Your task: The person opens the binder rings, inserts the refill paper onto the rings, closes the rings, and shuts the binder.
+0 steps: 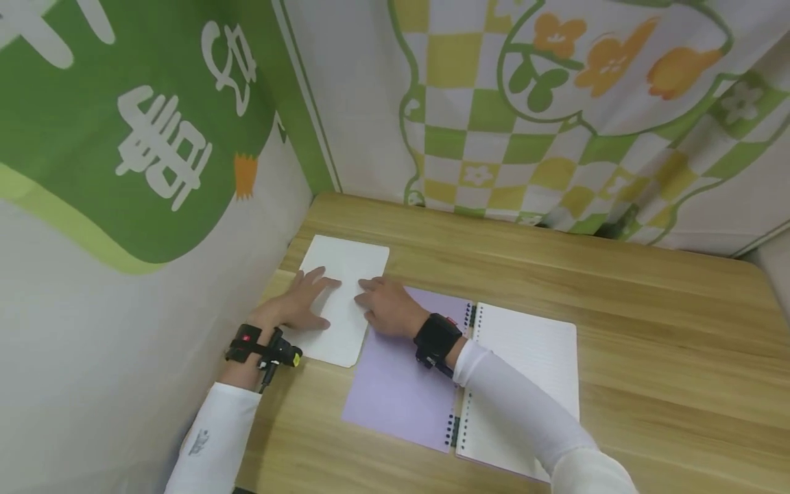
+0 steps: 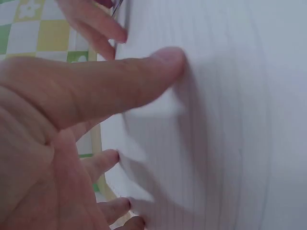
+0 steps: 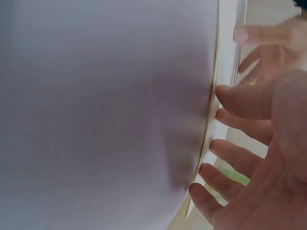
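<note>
1. As my left hand (image 1: 302, 302) rests on the white ruled paper (image 1: 348, 264), its fingers are spread and loosely bent, gripping nothing; I cannot tell whether the thumb's tip touches the page.
2. My right hand (image 1: 391, 309) has its fingers extended and spaced apart, the tips at the paper's right side, with nothing clasped.
3. That paper lies on the wood-grain table (image 1: 666, 357), near its left edge, just beside the lilac cover (image 1: 401, 391) of my ring notebook.
4. The notebook lies unfolded: cover on the left, punched ruled pages (image 1: 531, 343) on the right, my right forearm in its white sleeve (image 1: 524, 398) crossing above.
5. I wear a black device on each wrist.
6. Beyond the table's far edge hangs a green-and-yellow checked curtain (image 1: 450, 110).
</note>
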Tool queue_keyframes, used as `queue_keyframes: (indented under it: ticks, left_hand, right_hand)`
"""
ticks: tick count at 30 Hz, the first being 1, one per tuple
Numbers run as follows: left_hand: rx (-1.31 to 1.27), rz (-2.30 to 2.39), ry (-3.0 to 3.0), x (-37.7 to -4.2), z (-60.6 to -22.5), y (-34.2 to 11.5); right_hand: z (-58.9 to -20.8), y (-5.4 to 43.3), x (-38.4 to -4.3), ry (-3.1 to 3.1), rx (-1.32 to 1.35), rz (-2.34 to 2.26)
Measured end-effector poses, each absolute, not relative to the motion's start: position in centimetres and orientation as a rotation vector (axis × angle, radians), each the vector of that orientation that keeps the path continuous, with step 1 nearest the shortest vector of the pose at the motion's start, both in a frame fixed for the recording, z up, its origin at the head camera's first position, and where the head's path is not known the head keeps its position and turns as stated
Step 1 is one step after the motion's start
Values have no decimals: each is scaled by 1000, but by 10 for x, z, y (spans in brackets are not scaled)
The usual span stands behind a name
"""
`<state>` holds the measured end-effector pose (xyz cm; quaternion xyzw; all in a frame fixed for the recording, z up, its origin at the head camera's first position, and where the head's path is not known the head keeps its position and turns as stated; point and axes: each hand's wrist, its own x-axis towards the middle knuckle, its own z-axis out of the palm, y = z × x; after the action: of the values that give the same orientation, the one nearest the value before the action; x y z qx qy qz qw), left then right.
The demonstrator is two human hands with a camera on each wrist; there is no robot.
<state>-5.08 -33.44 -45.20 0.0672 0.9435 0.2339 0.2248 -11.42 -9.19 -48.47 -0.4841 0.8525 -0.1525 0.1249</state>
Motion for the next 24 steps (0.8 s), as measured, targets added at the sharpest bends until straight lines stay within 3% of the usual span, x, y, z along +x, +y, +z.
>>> queue_keyframes:
  ticks: [8,17,24]
  left_hand:
    - [225,637,2701,-25,-459,-337]
    - [-332,590,2878,-11,-461,-333]
    - [-517,713,2857,-12,-455,-336]
  right_hand:
    - [-477,-90,-78,2482,-1393,-277]
    - [-474,-87,-58,2476,-1398,-298]
    - [-475,-85,-60,2414,-1368,-421]
